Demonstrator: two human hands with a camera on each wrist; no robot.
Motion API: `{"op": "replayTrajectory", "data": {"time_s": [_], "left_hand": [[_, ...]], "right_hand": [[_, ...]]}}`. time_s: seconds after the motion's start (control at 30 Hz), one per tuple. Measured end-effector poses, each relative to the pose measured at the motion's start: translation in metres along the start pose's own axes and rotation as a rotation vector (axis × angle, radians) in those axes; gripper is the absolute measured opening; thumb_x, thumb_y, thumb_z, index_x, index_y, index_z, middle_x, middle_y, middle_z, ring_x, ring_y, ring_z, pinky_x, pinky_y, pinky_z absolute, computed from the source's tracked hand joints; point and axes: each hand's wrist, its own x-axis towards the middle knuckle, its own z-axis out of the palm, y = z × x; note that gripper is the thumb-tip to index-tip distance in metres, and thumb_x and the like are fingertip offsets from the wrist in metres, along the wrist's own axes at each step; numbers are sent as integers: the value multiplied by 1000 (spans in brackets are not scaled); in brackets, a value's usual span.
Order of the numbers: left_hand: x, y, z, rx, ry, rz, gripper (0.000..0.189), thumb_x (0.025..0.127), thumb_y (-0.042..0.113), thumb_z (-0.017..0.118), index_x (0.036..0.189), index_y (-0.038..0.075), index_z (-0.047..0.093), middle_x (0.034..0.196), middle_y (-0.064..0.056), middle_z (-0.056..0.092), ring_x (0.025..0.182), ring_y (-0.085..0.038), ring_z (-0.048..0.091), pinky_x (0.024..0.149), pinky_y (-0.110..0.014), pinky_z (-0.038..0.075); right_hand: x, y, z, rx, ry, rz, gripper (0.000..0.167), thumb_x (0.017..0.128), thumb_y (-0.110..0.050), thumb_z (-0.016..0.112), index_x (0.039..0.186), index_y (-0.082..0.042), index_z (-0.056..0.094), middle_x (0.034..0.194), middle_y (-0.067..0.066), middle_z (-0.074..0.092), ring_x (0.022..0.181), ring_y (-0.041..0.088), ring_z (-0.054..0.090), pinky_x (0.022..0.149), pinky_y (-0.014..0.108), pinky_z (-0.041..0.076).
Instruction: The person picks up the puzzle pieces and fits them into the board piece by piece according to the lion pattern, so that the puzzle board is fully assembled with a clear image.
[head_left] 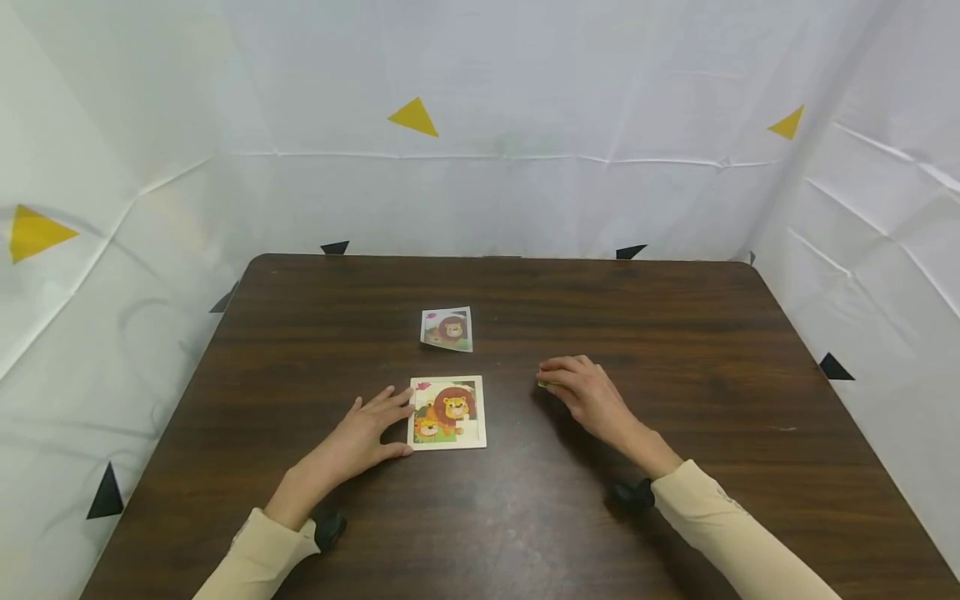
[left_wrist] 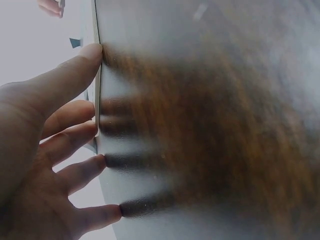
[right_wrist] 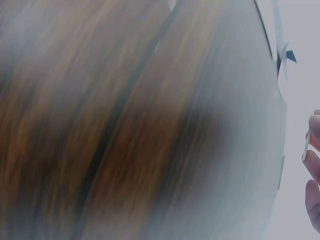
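Observation:
A square lion puzzle (head_left: 447, 413) in a pale frame lies on the table, with a blank pale patch at the lower right of its picture. My left hand (head_left: 367, 437) spreads beside it, thumb and fingertips at the frame's left edge. In the left wrist view the fingers (left_wrist: 75, 120) are extended, their tips low at the tabletop and the frame. To the right of the puzzle, my right hand (head_left: 588, 398) pinches a thin puzzle piece (right_wrist: 307, 144) between thumb and fingers, raised over the table. Most of the piece's face is hidden by the hand.
Behind the puzzle lies a small paper card (head_left: 447, 330) with a similar lion picture, one edge curling up. The dark wooden table (head_left: 675, 325) has white sheeting (head_left: 525, 200) on its back and sides, marked with yellow and black triangles.

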Motion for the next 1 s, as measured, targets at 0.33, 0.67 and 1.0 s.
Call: {"op": "replayTrajectory", "data": {"time_s": [0.33, 0.67, 1.0], "left_hand": [[0, 0, 1, -8, 1, -5, 65, 81, 34, 77, 136, 6, 56, 152, -11, 38, 141, -36, 28, 103, -72, 20], [1, -1, 0, -5, 1, -6, 65, 82, 35, 76, 136, 7, 55, 152, -10, 37, 142, -36, 27, 103, -72, 19], [1, 1, -2, -11, -6, -15, 64, 82, 35, 76, 135, 6, 56, 151, -10, 38, 141, -36, 27, 103, -71, 19]], "right_hand": [[12, -23, 13, 25, -34, -25, 24, 84, -2, 71, 108, -7, 73, 114, 9, 66, 102, 25, 57, 75, 42, 44], [18, -39, 30, 25, -69, -81, 24, 85, -4, 72, 108, -7, 73, 116, 7, 65, 103, 23, 56, 77, 40, 45], [26, -54, 39, 55, -141, -54, 24, 90, -8, 67, 113, -11, 72, 120, 4, 64, 106, 21, 54, 80, 40, 44]]}}
